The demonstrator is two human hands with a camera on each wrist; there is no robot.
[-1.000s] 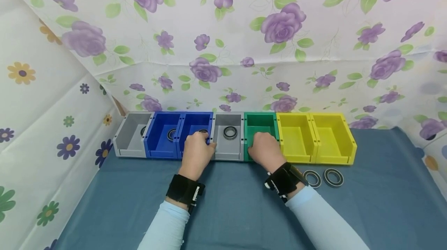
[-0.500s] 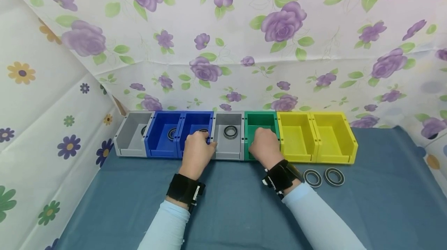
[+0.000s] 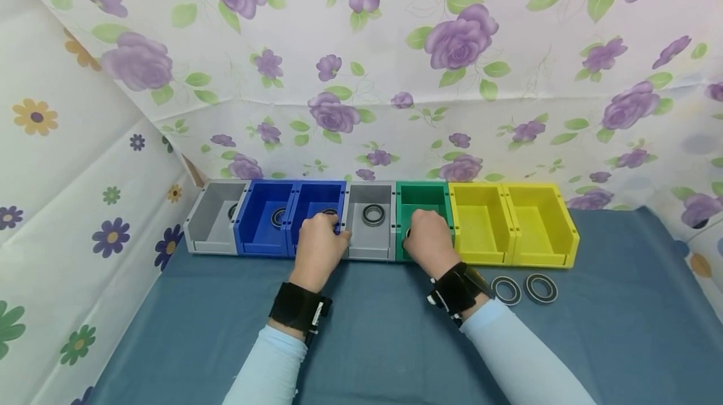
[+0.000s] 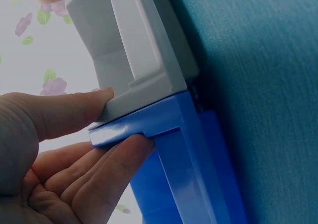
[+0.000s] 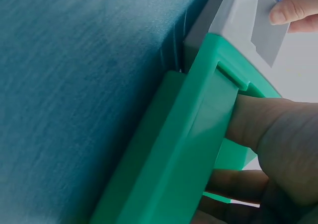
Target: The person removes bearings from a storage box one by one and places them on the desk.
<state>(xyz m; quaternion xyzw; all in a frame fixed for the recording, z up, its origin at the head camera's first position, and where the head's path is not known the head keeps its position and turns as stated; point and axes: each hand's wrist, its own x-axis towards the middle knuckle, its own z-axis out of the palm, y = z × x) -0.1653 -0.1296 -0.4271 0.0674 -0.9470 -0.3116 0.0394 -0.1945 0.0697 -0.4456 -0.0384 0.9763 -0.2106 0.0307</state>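
Observation:
My left hand (image 3: 318,247) pinches the adjoining side walls of the right blue bin (image 3: 312,194) and the middle grey bin (image 3: 369,248). In the left wrist view its thumb (image 4: 74,112) lies on the grey wall, its fingers on the blue side. My right hand (image 3: 431,243) reaches down inside the green bin (image 3: 423,193), fingers curled. A dark sliver of a ball bearing (image 3: 408,233) shows at its left edge; the hand and the bin's front wall (image 5: 198,129) hide the fingertips. Another bearing (image 3: 373,215) lies flat in the middle grey bin.
Two bearings, one (image 3: 506,291) beside the other (image 3: 541,289), lie on the blue cloth (image 3: 373,342) before two yellow bins (image 3: 480,223). Further left, the other blue bin (image 3: 262,238) and the end grey bin (image 3: 211,229) each hold a bearing. A flowered curtain (image 3: 361,141) hangs behind.
The right hand has shifted only slightly inside the green bin, and a dark edge of the bearing now shows beside it. The left hand keeps its grip on the bin walls.

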